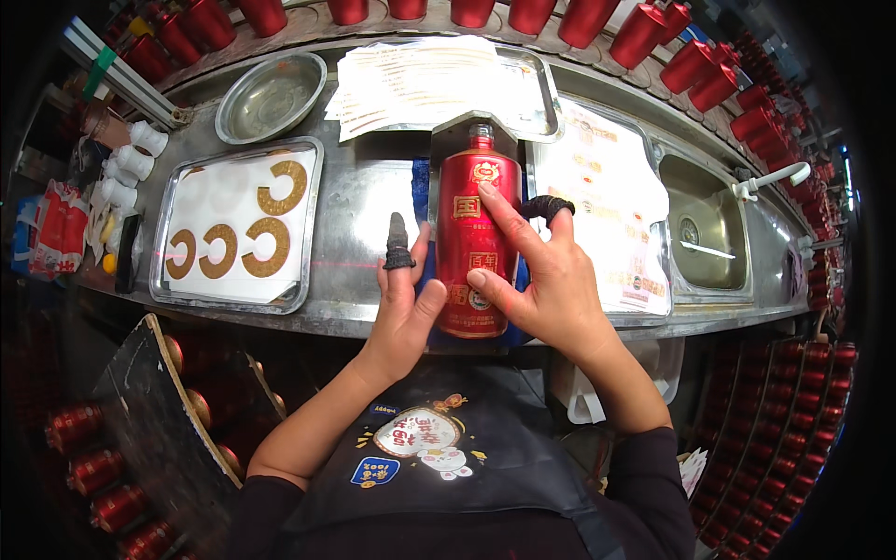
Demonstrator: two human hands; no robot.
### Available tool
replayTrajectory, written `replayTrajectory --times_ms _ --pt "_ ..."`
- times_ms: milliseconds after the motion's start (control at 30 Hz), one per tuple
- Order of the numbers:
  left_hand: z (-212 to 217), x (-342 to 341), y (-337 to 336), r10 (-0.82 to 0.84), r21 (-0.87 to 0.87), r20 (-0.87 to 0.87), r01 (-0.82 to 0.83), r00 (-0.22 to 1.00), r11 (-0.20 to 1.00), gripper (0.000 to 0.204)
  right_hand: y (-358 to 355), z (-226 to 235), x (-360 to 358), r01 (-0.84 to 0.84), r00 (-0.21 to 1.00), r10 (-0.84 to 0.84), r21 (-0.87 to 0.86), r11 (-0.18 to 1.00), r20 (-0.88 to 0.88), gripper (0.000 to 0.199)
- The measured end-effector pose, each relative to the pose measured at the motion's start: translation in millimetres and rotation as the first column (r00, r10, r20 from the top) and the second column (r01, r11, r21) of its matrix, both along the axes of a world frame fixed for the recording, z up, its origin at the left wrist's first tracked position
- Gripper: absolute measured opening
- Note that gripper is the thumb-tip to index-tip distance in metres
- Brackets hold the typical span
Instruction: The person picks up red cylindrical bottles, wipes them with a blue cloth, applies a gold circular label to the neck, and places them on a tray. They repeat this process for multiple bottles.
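Nearest us, below the grip, we are wearing a black apron (pixel 439 495) with cartoon motifs, and we are reaching both forearms forward from dark sleeves. We are holding the left hand (pixel 406 308) just left of the bottle, thumb and fingers apart, one finger in a black finger sleeve (pixel 399 245) pointing away from us; we cannot tell whether this hand is touching the bottle. We are laying the right hand (pixel 555 285) over the red bottle (pixel 462 247) from the right, thumb and index finger spread, their tips resting on its front without clamping, while another finger, also sleeved in black, is bending beside it. The bottle is lying between our hands over a blue cloth (pixel 422 196), its neck pointing away from us. Left of the grip, a metal tray (pixel 313 233) is carrying gold C-shaped labels (pixel 218 250); to the right, printed sheets (pixel 597 224) are lying before a sink (pixel 709 271). Beyond the grip, white paper strips (pixel 420 84) are lying piled, a round metal bowl (pixel 271 98) sitting to their left. Farthest off, more red bottles (pixel 639 35) are standing in a curved row.
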State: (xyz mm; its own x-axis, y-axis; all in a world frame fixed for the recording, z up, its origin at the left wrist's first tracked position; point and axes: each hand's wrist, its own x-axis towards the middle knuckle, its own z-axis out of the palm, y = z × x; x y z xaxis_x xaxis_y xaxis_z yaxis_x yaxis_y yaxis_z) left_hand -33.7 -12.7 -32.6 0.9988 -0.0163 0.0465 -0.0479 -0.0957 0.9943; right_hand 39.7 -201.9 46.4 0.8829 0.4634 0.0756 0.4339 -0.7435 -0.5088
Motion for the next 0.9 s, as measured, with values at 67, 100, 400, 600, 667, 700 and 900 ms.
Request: replayTrajectory --times_ms 67,100,400,600,667,700,900 --pt "-3 5 2 0.038 -0.059 -0.009 -0.039 0.999 0.997 0.071 -2 1 0 0.009 1.000 -0.009 0.041 0.999 0.001 0.080" --pt "-4 4 3 0.002 -0.072 -0.041 -0.005 0.999 0.997 0.068 -3 1 -1 0.018 1.000 -0.018 0.063 0.998 0.008 0.080" --pt "-8 3 8 0.032 0.258 -0.139 0.005 0.990 0.966 0.073 -3 -8 -8 -0.054 0.994 0.043 0.116 0.992 0.099 0.076" --pt "3 4 2 0.065 0.038 -0.046 -0.064 0.997 0.997 0.080 4 4 5 0.030 0.999 -0.031 0.023 0.999 0.030 0.078" --pt "7 5 -1 0.045 0.051 -0.018 -0.044 0.999 0.998 0.083 7 7 11 0.024 1.000 -0.024 -0.026 0.999 0.019 0.077" --pt "8 6 -2 0.033 0.107 -0.021 -0.030 0.999 0.994 0.084 9 7 13 0.018 0.997 -0.019 0.020 1.000 0.075 0.076" --pt "11 4 1 0.030 0.148 -0.016 -0.028 0.999 0.989 0.086 6 6 8 0.031 0.999 -0.031 0.031 0.999 0.007 0.077"
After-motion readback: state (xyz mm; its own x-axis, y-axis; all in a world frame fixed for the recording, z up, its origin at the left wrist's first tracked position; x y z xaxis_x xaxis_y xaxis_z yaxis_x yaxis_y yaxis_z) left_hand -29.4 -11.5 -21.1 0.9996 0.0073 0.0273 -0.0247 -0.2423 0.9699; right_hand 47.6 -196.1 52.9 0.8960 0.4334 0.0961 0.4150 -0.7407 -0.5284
